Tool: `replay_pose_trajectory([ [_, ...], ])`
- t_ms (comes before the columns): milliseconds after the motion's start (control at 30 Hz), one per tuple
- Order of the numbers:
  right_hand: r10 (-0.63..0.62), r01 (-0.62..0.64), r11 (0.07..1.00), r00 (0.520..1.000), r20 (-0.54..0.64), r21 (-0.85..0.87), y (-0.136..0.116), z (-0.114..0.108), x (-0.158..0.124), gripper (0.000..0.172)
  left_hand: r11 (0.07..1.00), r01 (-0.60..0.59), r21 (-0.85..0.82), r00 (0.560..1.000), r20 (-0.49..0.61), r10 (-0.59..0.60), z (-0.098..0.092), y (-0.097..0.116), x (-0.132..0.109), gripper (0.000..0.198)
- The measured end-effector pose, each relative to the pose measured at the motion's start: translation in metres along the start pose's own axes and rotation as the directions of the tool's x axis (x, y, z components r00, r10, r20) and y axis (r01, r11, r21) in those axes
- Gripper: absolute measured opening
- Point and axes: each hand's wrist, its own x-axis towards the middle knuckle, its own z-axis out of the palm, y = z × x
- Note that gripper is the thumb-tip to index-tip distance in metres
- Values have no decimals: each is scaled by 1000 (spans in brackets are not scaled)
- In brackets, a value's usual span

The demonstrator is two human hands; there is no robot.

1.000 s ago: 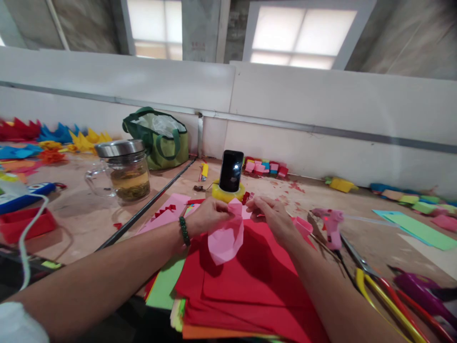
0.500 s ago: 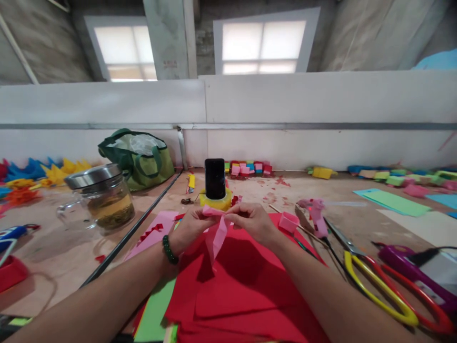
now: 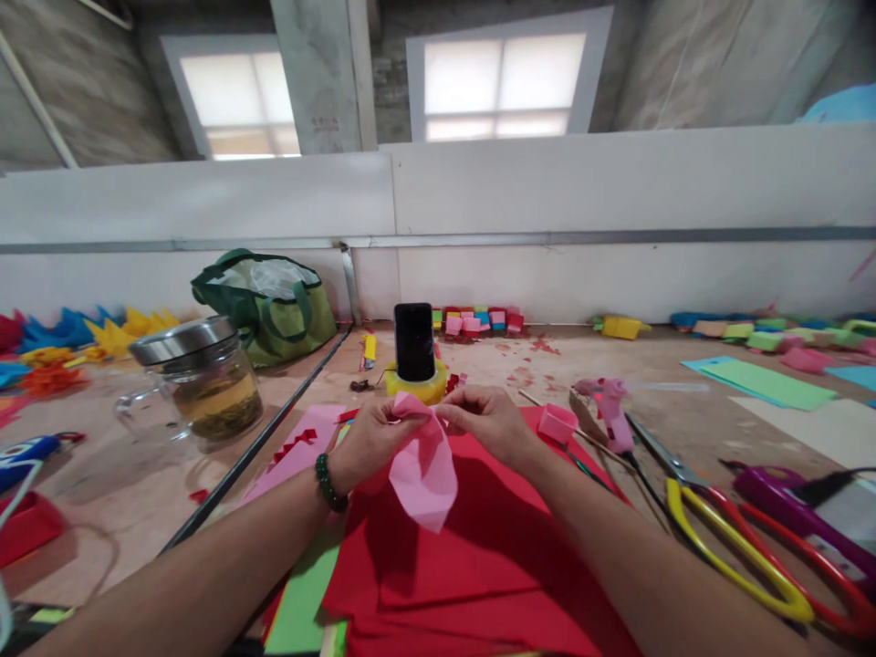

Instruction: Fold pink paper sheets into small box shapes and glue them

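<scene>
A creased piece of pink paper (image 3: 425, 476) hangs between my hands, its wide end pointing down. My left hand (image 3: 375, 438) is closed on its upper left part, with the thumb across the front. On the other side, the fingertips of my right hand (image 3: 483, 422) pinch its top right edge. Both hands are above a stack of red paper sheets (image 3: 493, 557). Just right of my right hand sits a small folded pink paper box (image 3: 557, 423).
A phone (image 3: 414, 341) stands upright in a yellow tape roll (image 3: 416, 387). To the right lie a pink glue gun (image 3: 612, 411) and large scissors (image 3: 739, 547). A glass tea jar (image 3: 215, 388) and a green bag (image 3: 280, 315) are at left. Colored paper pieces (image 3: 479, 321) line the wall.
The pink paper has turned and spread, so its lower part now shows a broad face instead of a narrow strip. Both hands keep hold of it in nearly the same place.
</scene>
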Motion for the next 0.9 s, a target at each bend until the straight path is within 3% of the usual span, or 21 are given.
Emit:
replay_pose_trajectory([
  [133,2,-3,999,999,-40,-40,-8,-1,-1,38,1000,14,-7,998,-68,-15,-1,1,1,24],
  [267,-38,33,959,999,-13,-282,-9,6,-6,27,995,-6,103,1000,-24,9,1,2,-1,25],
  [367,-44,38,899,999,-4,-437,-1,11,-7,12,992,103,66,993,56,-107,6,0,-2,22],
  [433,-22,7,871,999,-25,-490,3,11,-6,15,980,197,7,975,101,-197,8,-1,-1,19],
  [567,26,-44,846,999,-41,-531,4,5,-4,17,914,368,-171,921,199,-334,7,-3,0,14],
  [667,-4,1,838,1000,-5,-545,4,1,-4,11,888,403,-222,911,195,-365,4,-5,1,10],
  [800,-99,139,844,990,104,-519,4,-1,-5,15,915,383,-124,921,129,-368,2,-6,2,9],
  [900,-58,128,846,987,151,-518,-1,-3,-5,5,942,336,-12,939,82,-334,2,-5,2,11],
])
